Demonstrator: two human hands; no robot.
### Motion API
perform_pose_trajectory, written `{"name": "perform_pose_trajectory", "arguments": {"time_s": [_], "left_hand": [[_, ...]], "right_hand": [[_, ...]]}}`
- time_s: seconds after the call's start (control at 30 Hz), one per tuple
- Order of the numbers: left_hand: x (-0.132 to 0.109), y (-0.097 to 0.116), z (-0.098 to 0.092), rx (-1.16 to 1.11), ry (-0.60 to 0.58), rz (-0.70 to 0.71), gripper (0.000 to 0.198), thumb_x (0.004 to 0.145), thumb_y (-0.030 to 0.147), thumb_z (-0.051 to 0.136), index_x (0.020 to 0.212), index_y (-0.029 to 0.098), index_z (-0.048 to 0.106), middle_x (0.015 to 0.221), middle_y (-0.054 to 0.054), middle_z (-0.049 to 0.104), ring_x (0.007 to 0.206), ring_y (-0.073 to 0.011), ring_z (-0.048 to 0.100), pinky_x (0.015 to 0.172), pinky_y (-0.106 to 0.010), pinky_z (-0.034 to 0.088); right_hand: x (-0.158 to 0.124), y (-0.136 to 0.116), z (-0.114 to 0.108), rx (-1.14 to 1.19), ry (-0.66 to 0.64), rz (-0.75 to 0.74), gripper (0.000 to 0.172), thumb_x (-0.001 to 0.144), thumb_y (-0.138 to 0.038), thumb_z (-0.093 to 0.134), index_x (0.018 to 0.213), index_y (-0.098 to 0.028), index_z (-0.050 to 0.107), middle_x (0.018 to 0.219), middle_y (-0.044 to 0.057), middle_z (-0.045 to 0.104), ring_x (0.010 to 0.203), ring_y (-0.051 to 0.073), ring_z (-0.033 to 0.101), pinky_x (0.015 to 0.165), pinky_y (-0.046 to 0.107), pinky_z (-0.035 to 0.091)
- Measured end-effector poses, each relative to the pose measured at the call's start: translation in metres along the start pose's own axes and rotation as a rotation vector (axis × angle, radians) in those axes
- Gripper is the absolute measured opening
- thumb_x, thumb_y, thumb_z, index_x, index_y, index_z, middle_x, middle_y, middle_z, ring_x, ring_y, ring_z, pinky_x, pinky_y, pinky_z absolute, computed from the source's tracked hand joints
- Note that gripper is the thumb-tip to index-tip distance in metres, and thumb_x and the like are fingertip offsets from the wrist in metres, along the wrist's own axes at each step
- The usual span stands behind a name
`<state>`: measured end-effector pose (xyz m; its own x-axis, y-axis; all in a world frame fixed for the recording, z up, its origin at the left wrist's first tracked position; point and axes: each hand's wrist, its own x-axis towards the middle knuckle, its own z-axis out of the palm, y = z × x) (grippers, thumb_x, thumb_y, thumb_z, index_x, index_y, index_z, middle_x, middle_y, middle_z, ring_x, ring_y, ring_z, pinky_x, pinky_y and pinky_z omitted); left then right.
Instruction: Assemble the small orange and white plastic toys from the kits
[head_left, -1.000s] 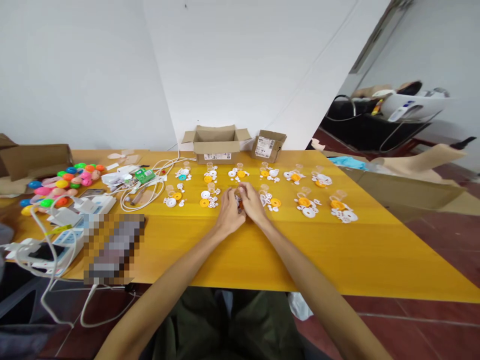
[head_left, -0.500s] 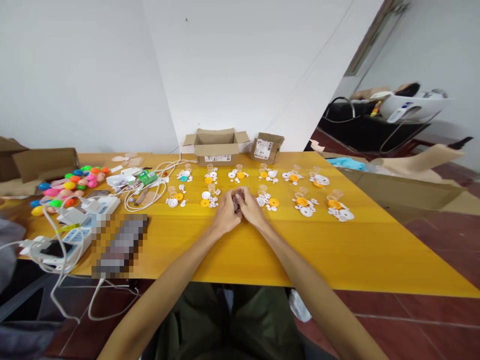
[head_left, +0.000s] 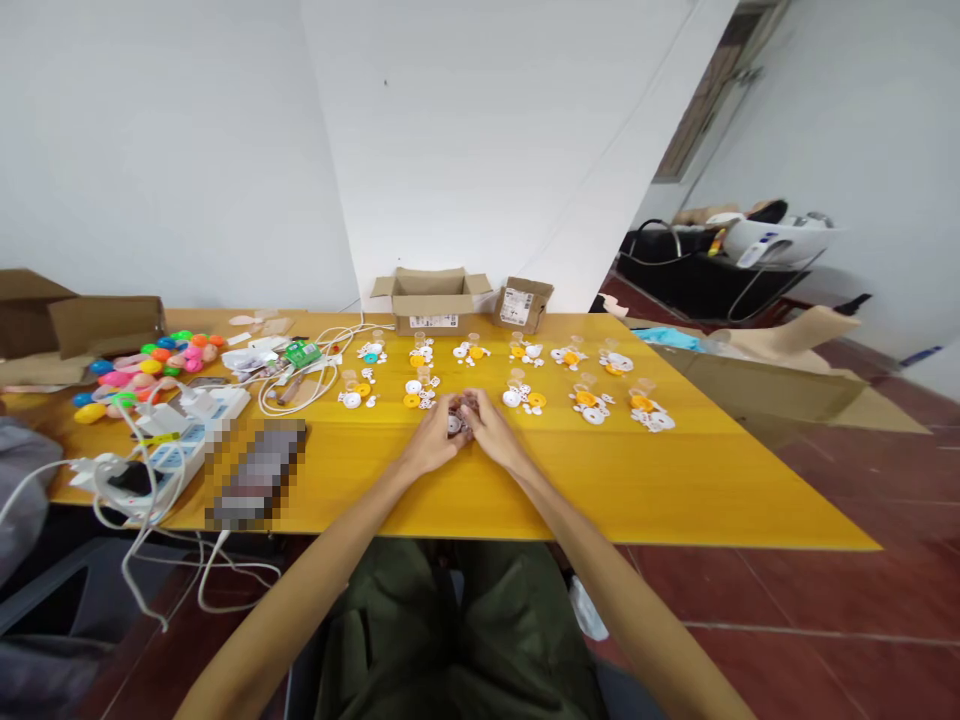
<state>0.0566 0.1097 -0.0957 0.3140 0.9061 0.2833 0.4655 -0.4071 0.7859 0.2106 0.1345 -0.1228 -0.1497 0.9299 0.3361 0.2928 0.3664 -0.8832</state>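
Close together over the middle of the table, my left hand (head_left: 432,438) and my right hand (head_left: 487,430) are curled around a small cluster of plastic parts (head_left: 455,422). A pale round piece shows beside the left fingers, and something clear or greyish lies under the right fingertips. The fingers hide most of the cluster, so its exact shape cannot be made out. Around the hands, piles of white and yellow plastic discs lie in two rows with clear cups. The nearest piles have a yellow disc (head_left: 412,401) on the left and a white disc (head_left: 511,398) on the right.
An open cardboard box (head_left: 431,300) and a smaller box (head_left: 523,304) stand at the wall. To the left lie colourful plastic eggs (head_left: 150,366), a white power strip (head_left: 196,432) with cables, and a phone (head_left: 259,475). A large carton (head_left: 720,385) stands beyond the table's right edge.
The camera view has shifted, and the hands appear slightly lower and further left. More of the pale round piece shows between the fingers now. Both hands still hold the cluster.
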Motion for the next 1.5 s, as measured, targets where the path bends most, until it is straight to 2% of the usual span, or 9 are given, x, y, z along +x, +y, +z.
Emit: {"name": "perform_pose_trajectory", "arguments": {"time_s": [0.37, 0.53, 0.67, 0.87, 1.0, 1.17, 1.27, 1.37, 1.5], "left_hand": [[-0.027, -0.001, -0.017, -0.035, -0.035, 0.024, 0.043, 0.081, 0.023, 0.067, 0.122, 0.021, 0.054, 0.128, -0.011, 0.066, 0.12, -0.0269, 0.062, 0.107, -0.045, 0.048], [-0.032, -0.003, -0.022, -0.045, -0.03, 0.049, 0.038, 0.081, 0.021, 0.066, 0.118, 0.021, 0.057, 0.124, -0.01, 0.068, 0.116, -0.0264, 0.064, 0.105, -0.045, 0.049], [-0.032, -0.005, -0.023, -0.026, -0.029, 0.069, 0.034, 0.082, 0.019, 0.065, 0.115, 0.021, 0.06, 0.121, -0.01, 0.069, 0.113, -0.0263, 0.065, 0.103, -0.044, 0.05], [-0.034, -0.008, -0.024, -0.005, -0.017, 0.062, 0.038, 0.08, 0.014, 0.063, 0.117, 0.021, 0.061, 0.121, -0.008, 0.069, 0.111, -0.0255, 0.065, 0.103, -0.044, 0.05], [-0.035, -0.011, -0.027, -0.004, 0.012, 0.064, 0.036, 0.081, 0.013, 0.058, 0.116, 0.021, 0.062, 0.121, -0.007, 0.069, 0.112, -0.0243, 0.065, 0.102, -0.042, 0.051], [-0.034, -0.015, -0.029, 0.0, 0.058, 0.047, 0.031, 0.083, 0.012, 0.054, 0.112, 0.021, 0.063, 0.116, -0.006, 0.071, 0.108, -0.022, 0.066, 0.1, -0.039, 0.052], [-0.034, -0.017, -0.03, 0.012, 0.074, 0.051, 0.029, 0.083, 0.012, 0.055, 0.11, 0.021, 0.063, 0.113, -0.006, 0.071, 0.107, -0.0215, 0.066, 0.1, -0.038, 0.052], [-0.036, -0.018, -0.031, 0.015, 0.089, 0.055, 0.028, 0.084, 0.012, 0.056, 0.11, 0.022, 0.063, 0.113, -0.006, 0.071, 0.106, -0.0213, 0.067, 0.098, -0.038, 0.053], [-0.038, -0.017, -0.033, 0.049, 0.116, 0.056, 0.025, 0.085, 0.014, 0.058, 0.108, 0.021, 0.064, 0.109, -0.006, 0.071, 0.101, -0.0206, 0.067, 0.095, -0.038, 0.054]], "right_hand": [[-0.027, -0.021, 0.005, 0.007, -0.06, -0.021, 0.026, 0.089, -0.032, 0.053, 0.114, -0.025, 0.056, 0.116, 0.006, 0.07, 0.111, 0.023, 0.066, 0.1, 0.043, 0.051], [-0.032, -0.021, 0.008, 0.019, -0.056, -0.043, 0.028, 0.086, -0.032, 0.055, 0.113, -0.024, 0.056, 0.118, 0.008, 0.069, 0.111, 0.024, 0.066, 0.1, 0.043, 0.051], [-0.029, -0.017, 0.009, 0.022, -0.034, -0.05, 0.025, 0.085, -0.03, 0.055, 0.109, -0.024, 0.056, 0.109, 0.006, 0.07, 0.106, 0.024, 0.067, 0.098, 0.043, 0.052], [-0.024, -0.01, 0.006, 0.063, -0.028, -0.03, 0.022, 0.083, -0.029, 0.059, 0.104, -0.024, 0.058, 0.102, 0.004, 0.071, 0.097, 0.022, 0.068, 0.096, 0.041, 0.053], [-0.016, -0.002, 0.002, 0.092, -0.027, -0.014, 0.02, 0.082, -0.029, 0.062, 0.101, -0.025, 0.059, 0.102, 0.004, 0.072, 0.098, 0.022, 0.069, 0.094, 0.04, 0.055], [0.009, 0.011, 0.002, 0.063, 0.001, -0.004, 0.019, 0.081, -0.024, 0.062, 0.099, -0.025, 0.061, 0.099, 0.004, 0.072, 0.098, 0.022, 0.07, 0.095, 0.041, 0.056], [0.015, 0.015, 0.004, 0.052, 0.033, -0.028, 0.026, 0.08, -0.024, 0.064, 0.106, -0.025, 0.062, 0.106, 0.006, 0.072, 0.105, 0.023, 0.068, 0.099, 0.043, 0.054], [0.005, 0.015, 0.003, 0.012, 0.106, -0.067, 0.036, 0.081, -0.027, 0.066, 0.117, -0.026, 0.059, 0.125, 0.009, 0.066, 0.12, 0.025, 0.062, 0.106, 0.045, 0.049], [-0.021, 0.005, -0.007, -0.102, 0.116, -0.153, 0.029, 0.087, -0.031, 0.063, 0.115, -0.027, 0.06, 0.123, 0.008, 0.065, 0.121, 0.025, 0.06, 0.107, 0.044, 0.047]]}}
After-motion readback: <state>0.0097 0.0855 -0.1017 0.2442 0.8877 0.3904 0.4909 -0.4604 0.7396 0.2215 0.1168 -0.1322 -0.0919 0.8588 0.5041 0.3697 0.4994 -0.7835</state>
